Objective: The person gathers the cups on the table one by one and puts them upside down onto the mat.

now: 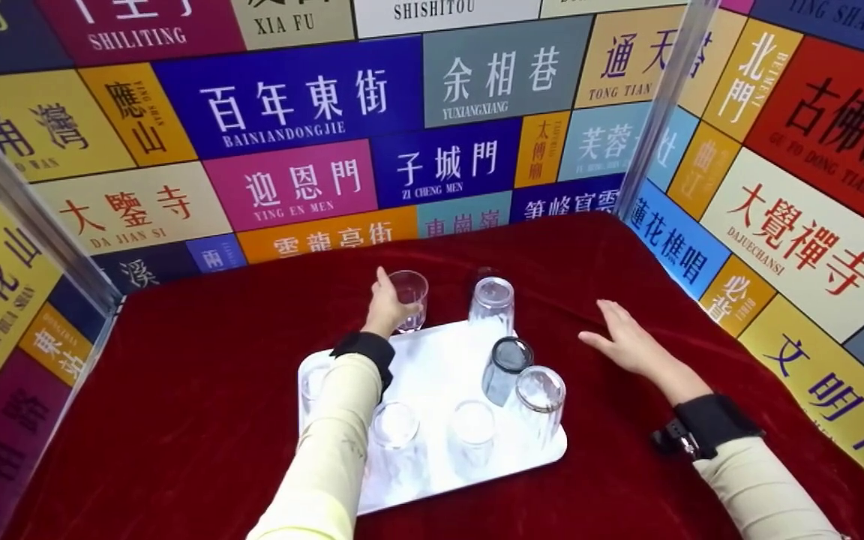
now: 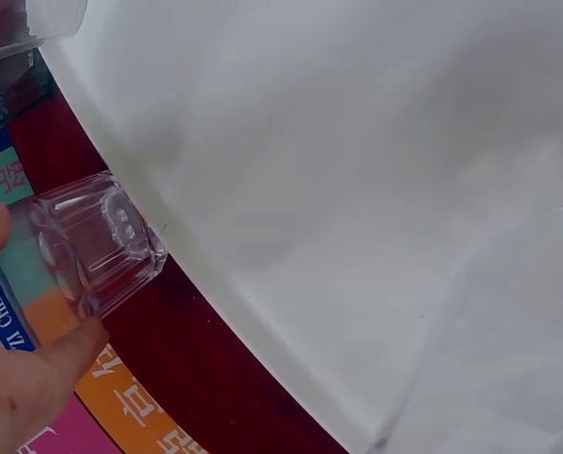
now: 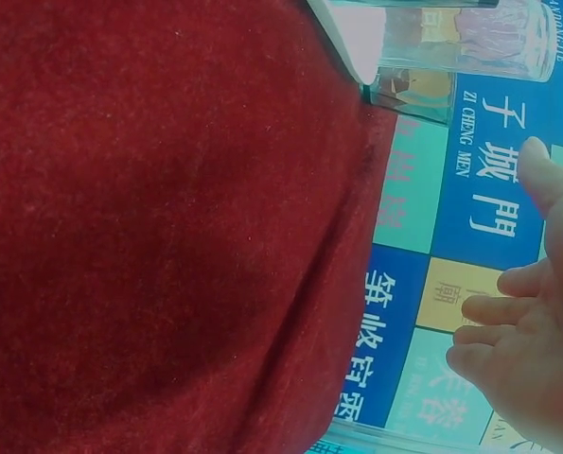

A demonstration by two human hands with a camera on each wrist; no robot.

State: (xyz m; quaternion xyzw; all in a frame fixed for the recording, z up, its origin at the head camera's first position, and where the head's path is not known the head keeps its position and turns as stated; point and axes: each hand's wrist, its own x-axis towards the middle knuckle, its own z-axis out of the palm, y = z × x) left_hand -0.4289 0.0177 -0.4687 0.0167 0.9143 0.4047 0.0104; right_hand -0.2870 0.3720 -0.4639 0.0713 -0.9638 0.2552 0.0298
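My left hand (image 1: 385, 306) wrapped round clear glass (image 1: 409, 298), thumb + fingers on its sides; glass at far left edge of white tray (image 1: 432, 360), over red cloth (image 1: 199, 390). My right hand (image 1: 627, 341) w/ fingers spread, flat above cloth, right of tray, holding nothing. Other glasses on tray, nearest upside-down glass (image 1: 492, 304) at far side.
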